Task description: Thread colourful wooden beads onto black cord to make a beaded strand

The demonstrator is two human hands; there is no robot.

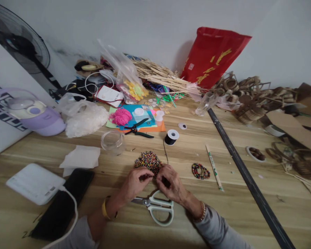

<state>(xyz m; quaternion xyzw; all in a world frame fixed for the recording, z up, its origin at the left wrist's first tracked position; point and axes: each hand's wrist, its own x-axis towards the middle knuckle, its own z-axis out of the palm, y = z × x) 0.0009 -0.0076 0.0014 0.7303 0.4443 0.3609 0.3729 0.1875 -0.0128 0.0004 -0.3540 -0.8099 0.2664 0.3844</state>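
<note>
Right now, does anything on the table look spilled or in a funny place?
Yes. A heap of coloured beads lies loose on the bare table, just beyond the left hand and right hand. The scissors lie partly under the right wrist.

Bead pile (148, 160) lies mid-table (223, 214); scissors (155, 205) before it. Thread spool (171, 137) behind, bead bracelet (200, 171) right, glass jar (113, 141) left.
</note>
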